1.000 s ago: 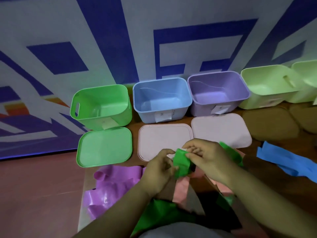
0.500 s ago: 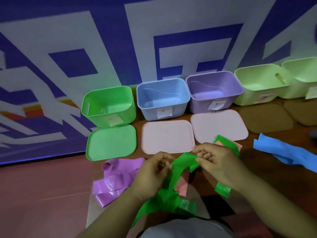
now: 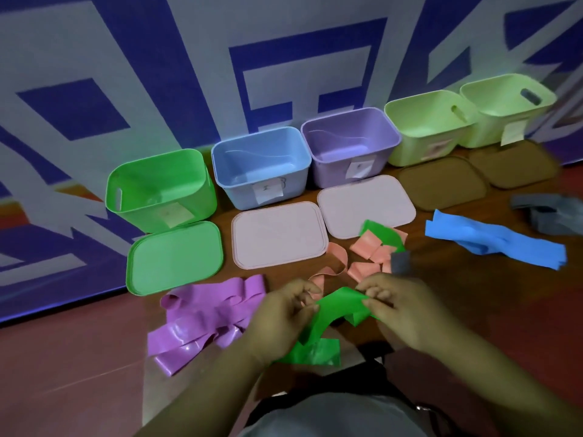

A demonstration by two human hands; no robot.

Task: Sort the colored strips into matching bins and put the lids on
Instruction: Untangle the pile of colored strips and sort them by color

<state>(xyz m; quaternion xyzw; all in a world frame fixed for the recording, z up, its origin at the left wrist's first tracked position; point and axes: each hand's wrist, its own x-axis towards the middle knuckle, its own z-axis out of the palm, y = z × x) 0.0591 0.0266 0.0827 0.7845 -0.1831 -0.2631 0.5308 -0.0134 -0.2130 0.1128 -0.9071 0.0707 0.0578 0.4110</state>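
Observation:
A green strip [image 3: 328,313] stretches between both hands low in the middle of the view. My left hand [image 3: 277,313] pinches its left part and my right hand [image 3: 407,310] pinches its right end. The strip's tail hangs down toward my lap. Purple strips [image 3: 205,316] lie to the left, pink strips [image 3: 366,257] and another green strip [image 3: 383,236] just beyond my hands, blue strips [image 3: 495,244] to the right. A green bin [image 3: 157,187], blue bin [image 3: 262,165] and purple bin [image 3: 350,143] stand open in a row, with a green lid [image 3: 173,257] and two pale pink lids [image 3: 277,234] [image 3: 366,206] in front.
Two light-green bins [image 3: 426,124] [image 3: 508,102] stand at the far right with brown lids [image 3: 441,187] [image 3: 514,162] before them. Grey strips [image 3: 549,212] lie at the right edge. A blue-and-white patterned wall rises right behind the bins. Red floor lies left of the board.
The bunched green strip has been unfolded and pulled out between my hands. Both hands have drawn back toward me, away from the lids, uncovering the pink strips.

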